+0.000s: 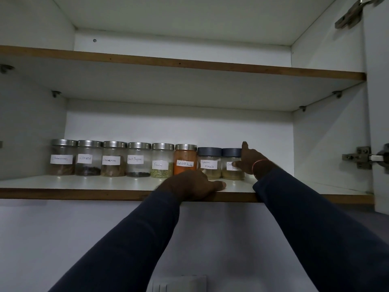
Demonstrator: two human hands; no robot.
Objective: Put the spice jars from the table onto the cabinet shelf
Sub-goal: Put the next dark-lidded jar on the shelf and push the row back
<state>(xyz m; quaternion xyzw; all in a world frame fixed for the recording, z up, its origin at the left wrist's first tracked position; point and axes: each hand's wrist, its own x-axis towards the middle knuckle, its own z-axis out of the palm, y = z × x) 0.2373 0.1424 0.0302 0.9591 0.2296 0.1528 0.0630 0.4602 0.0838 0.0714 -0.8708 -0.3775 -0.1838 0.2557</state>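
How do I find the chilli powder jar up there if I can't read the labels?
Look at the lower shelf of the open cabinet, where eight jars stand in a row. Count six from the left, just behind the left hand on the shelf edge. The red chilli jar is the only one full of orange-red powder; its neighbours are mostly clear.

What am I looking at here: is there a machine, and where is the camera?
There is no machine. A person is working with bare hands, and the single picture comes from a camera worn on their head, looking up into an open cabinet. Eight labelled spice jars stand in a row on the lower shelf. The right hand holds the rightmost jar, which has a dark lid, with the thumb on its label. The left hand rests on the shelf's front edge and holds nothing. The dark sleeves are the person's arms.
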